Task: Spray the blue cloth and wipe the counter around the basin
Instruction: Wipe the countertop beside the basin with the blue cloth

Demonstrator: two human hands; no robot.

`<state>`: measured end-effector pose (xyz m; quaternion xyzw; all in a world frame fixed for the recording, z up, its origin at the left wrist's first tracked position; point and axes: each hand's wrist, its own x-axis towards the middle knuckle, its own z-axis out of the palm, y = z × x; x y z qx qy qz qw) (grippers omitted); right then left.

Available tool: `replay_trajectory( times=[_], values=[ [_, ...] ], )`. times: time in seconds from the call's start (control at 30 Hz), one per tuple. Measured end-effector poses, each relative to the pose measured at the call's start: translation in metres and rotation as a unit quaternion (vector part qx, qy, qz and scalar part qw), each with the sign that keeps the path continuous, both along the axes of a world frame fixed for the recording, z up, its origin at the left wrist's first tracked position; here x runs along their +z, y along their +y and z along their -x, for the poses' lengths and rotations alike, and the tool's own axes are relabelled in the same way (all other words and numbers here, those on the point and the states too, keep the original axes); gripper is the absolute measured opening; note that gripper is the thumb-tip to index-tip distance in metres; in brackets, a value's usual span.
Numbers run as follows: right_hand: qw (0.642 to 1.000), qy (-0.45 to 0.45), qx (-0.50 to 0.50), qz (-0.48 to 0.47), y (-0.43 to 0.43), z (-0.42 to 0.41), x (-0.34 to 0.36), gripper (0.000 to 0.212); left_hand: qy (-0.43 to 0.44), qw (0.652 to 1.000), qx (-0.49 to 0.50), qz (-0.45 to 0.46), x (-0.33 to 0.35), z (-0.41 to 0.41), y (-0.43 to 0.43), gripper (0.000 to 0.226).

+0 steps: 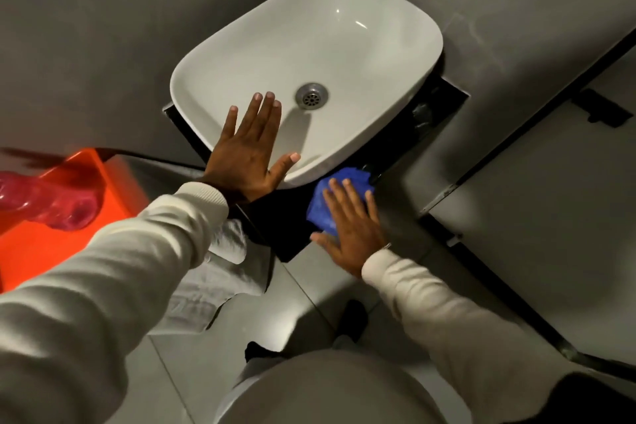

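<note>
A: Start close in. What is nearest?

B: Two pale sleeves reaching forward. Left of them sits an orange bin holding a red, see-through bottle.

A: And the right hand?

B: Flat, fingers spread, palm pressing the cloth onto the counter. It is not clenched on it, just pinning it from above. The cloth is bunched at the near right corner of the basin, touching or nearly touching the rim; blue shows mostly beyond and left of the fingers.

A: The left hand?

B: Also open and flat, resting on the basin's near left rim, fingers pointing in toward the drain. It holds nothing and looks like a brace.

A: So which way does the wiping go?

B: My guess is along the dark strip that follows the basin's right edge, running away and to the right toward the far corner. The right hand is already on it, so it is the one to push. The near strip under the left wrist would need that hand lifted first.

A: Risks?

B: The gap is narrow, and the cloth may ride up onto the rim.
</note>
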<state>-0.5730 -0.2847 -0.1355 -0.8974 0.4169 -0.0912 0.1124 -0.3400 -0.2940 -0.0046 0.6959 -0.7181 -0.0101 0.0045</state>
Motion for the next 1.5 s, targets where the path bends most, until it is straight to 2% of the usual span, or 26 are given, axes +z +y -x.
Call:
replay_trajectory(
  times=[0.1,0.17,0.23,0.3,0.37,0.47,0.57,0.6,0.67,0.73,0.77,0.87,0.97,1.07,1.13,1.2,1.33,1.5],
  values=[
    [0.995,-0.026,-0.095,-0.034,-0.009,-0.011,0.006,0.086,0.005,1.0,0.018,-0.003,0.002,0.005,0.001,0.084],
    [0.993,-0.041,-0.098,-0.053,0.011,-0.028,0.005,0.087,0.015,0.999,0.028,-0.004,0.003,0.013,0.001,0.084],
    [0.999,-0.003,-0.014,-0.032,0.024,-0.022,-0.002,0.09,0.029,0.999,0.043,-0.007,0.003,0.022,-0.001,0.086],
    [0.993,0.042,0.111,0.026,0.001,0.004,-0.005,0.09,0.041,0.997,0.067,-0.017,0.005,0.03,-0.003,0.089],
    [0.982,0.068,0.159,0.07,-0.037,0.028,-0.003,0.086,0.052,0.994,0.095,-0.021,0.005,0.036,-0.005,0.091],
    [0.995,0.073,0.056,0.027,-0.073,0.041,0.008,0.09,0.068,0.991,0.117,-0.024,0.005,0.042,-0.007,0.09],
    [0.998,0.048,-0.028,-0.019,-0.05,0.021,0.01,0.096,0.082,0.988,0.124,-0.034,0.004,0.047,-0.01,0.092],
    [0.999,0.04,-0.019,-0.024,-0.038,0.017,0.007,0.097,0.089,0.988,0.124,-0.032,0.004,0.048,-0.01,0.093],
    [0.997,0.049,0.064,0.003,-0.031,0.026,0.0,0.096,0.098,0.988,0.118,-0.008,0.004,0.052,-0.011,0.094],
    [0.99,0.06,0.126,0.038,-0.055,0.044,-0.001,0.091,0.093,0.989,0.117,0.01,0.003,0.055,-0.013,0.097],
    [0.991,0.058,0.118,0.04,-0.073,0.05,0.001,0.089,0.093,0.988,0.121,0.009,0.004,0.055,-0.013,0.098],
    [0.998,0.066,0.002,-0.008,-0.121,0.061,0.013,0.086,0.088,0.987,0.131,0.009,0.002,0.055,-0.014,0.096],
    [0.996,0.049,-0.064,-0.031,-0.111,0.049,0.015,0.09,0.097,0.986,0.133,0.006,0.001,0.056,-0.013,0.095],
    [0.997,0.005,-0.049,-0.061,-0.067,0.033,0.006,0.098,0.113,0.987,0.116,0.012,0.001,0.066,-0.017,0.097],
    [0.998,0.005,-0.05,-0.027,-0.082,0.055,0.008,0.096,0.119,0.99,0.079,0.02,0.006,0.091,-0.048,0.098],
    [0.998,0.01,-0.044,-0.039,-0.11,0.062,0.008,0.093,0.107,0.991,0.072,0.016,0.004,0.101,-0.054,0.099],
    [0.988,0.016,-0.126,-0.092,-0.153,0.059,0.016,0.094,0.088,0.993,0.082,0.009,-0.002,0.105,-0.055,0.1],
    [0.988,-0.019,-0.114,-0.1,-0.11,0.045,0.01,0.095,0.082,0.992,0.093,0.012,0.0,0.116,-0.077,0.103]
  ],
)
